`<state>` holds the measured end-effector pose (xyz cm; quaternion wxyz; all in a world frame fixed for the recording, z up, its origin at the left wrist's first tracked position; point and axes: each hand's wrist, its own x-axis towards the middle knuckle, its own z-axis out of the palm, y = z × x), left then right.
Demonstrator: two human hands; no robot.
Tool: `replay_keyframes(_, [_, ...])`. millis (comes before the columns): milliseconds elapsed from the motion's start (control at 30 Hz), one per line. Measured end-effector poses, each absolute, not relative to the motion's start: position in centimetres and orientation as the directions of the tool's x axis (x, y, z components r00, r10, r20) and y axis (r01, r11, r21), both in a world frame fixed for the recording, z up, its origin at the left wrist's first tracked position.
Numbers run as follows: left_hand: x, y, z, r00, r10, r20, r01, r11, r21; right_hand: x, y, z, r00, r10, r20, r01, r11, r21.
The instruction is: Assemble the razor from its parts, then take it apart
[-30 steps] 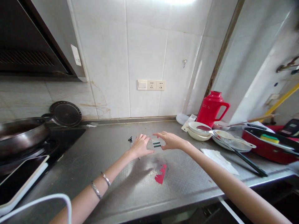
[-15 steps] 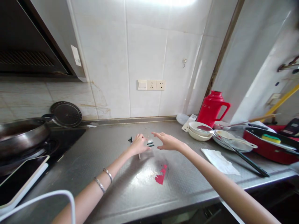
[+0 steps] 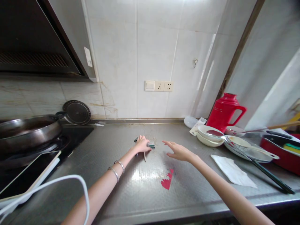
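My left hand (image 3: 142, 145), with two silver bracelets on its wrist, is low over the metal counter (image 3: 131, 200), its fingers closed around small dark and clear items (image 3: 152, 145) too small to name. A thin pale strip (image 3: 145, 157) sticks out below that hand. To the right, my right hand (image 3: 179, 151) hovers above the counter with fingers apart and nothing in it. A torn-edged red piece (image 3: 167, 180) lies on the metal nearer the front.
At right stand a red thermos (image 3: 222, 112), stacked bowls (image 3: 209, 142), a white tissue (image 3: 232, 170), a long dark-handled ladle (image 3: 269, 175) and a red pan (image 3: 276, 156). At left are a steel pan (image 3: 30, 131), a phone (image 3: 28, 175) and a white cable (image 3: 79, 179).
The view has turned a little left. My left hand has closed over the small dark items, which lay beside it before. My right hand has moved slightly away from them, still open.
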<state>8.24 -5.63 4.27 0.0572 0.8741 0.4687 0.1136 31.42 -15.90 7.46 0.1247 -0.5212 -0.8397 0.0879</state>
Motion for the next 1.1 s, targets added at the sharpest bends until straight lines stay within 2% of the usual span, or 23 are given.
replay_keyframes(200, [8.0, -5.9, 4.2, 0.497, 0.858, 0.133, 0.834, -0.514, 0.202, 31.6, -15.5, 6.6, -0.423, 0.901, 0.093, 0.855, 0.431, -0.287])
replay_keyframes(433, [7.8, -5.8, 4.1, 0.537, 0.829, 0.155, 0.809, -0.559, 0.184, 30.7, -15.1, 6.2, -0.432, 0.897, 0.093, 0.852, 0.440, -0.283])
replay_keyframes(1100, [7.1, -5.5, 4.5, 0.490, 0.871, 0.037, 0.860, -0.489, 0.147, 29.8, -14.4, 5.7, -0.420, 0.904, 0.085, 0.846, 0.423, -0.325])
